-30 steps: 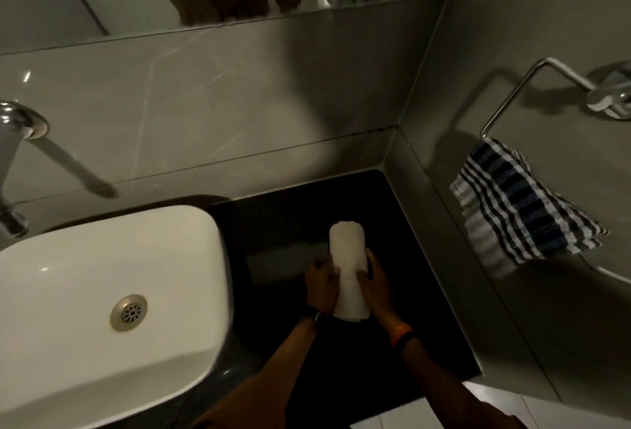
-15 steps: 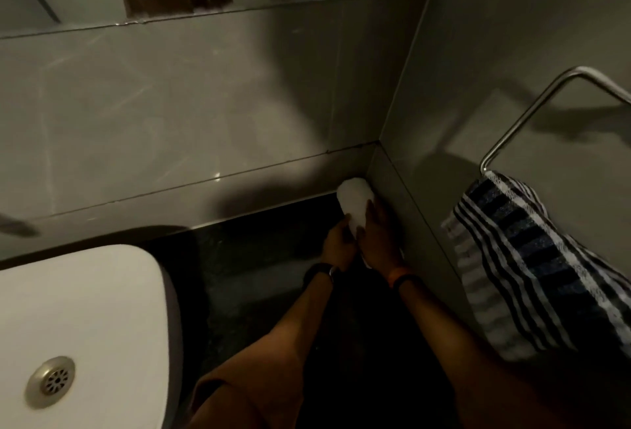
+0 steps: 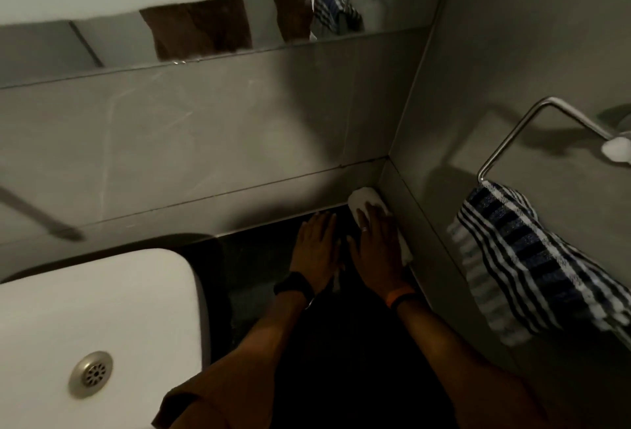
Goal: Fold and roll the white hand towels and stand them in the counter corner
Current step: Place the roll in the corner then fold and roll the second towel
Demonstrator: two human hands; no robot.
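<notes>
Rolled towel cornered
My right hand presses it flat-fingered, left hand spread beside; released off-balance, it may topple.

The view is dim and soft, with fine detail smeared. The glossy white ceramic basin is the brightest surface, and its edges are slightly blurred. The black stone countertop sinks almost wholly into shadow. In its corner the rolled white hand towel shows as a small pale patch. Faint streaks of glare cross the grey tiled back wall. The bent chrome towel ring throws a broad soft shadow on the grey side wall. Wall lines bow toward the edges.
</notes>
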